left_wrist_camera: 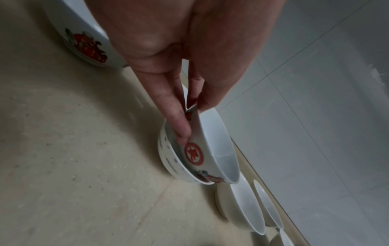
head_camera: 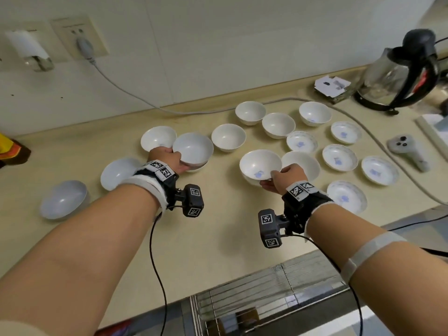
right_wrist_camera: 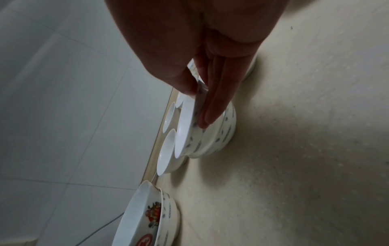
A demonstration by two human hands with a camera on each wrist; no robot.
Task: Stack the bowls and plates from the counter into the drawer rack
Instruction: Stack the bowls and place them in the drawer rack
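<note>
My left hand (head_camera: 178, 158) pinches the rim of a white bowl with red markings (left_wrist_camera: 212, 149), thumb inside and fingers outside. That bowl (head_camera: 193, 147) sits tilted in a second bowl with blue specks (left_wrist_camera: 168, 161) on the counter. My right hand (head_camera: 271, 177) pinches the rim of a blue-patterned bowl (head_camera: 260, 164), also tilted over another bowl (right_wrist_camera: 221, 133) beneath it. Several more white bowls (head_camera: 228, 138) and shallow plates (head_camera: 339, 157) are spread over the beige counter (head_camera: 218, 226). The wire drawer rack (head_camera: 266, 284) stands pulled out below the counter's front edge.
A glass kettle (head_camera: 397, 76) stands at the back right with a grey cable (head_camera: 378, 141) running along the counter. A grey controller (head_camera: 409, 151) lies near the right edge. Two bowls (head_camera: 64, 198) sit at the left. The tiled wall (head_camera: 218, 44) rises behind.
</note>
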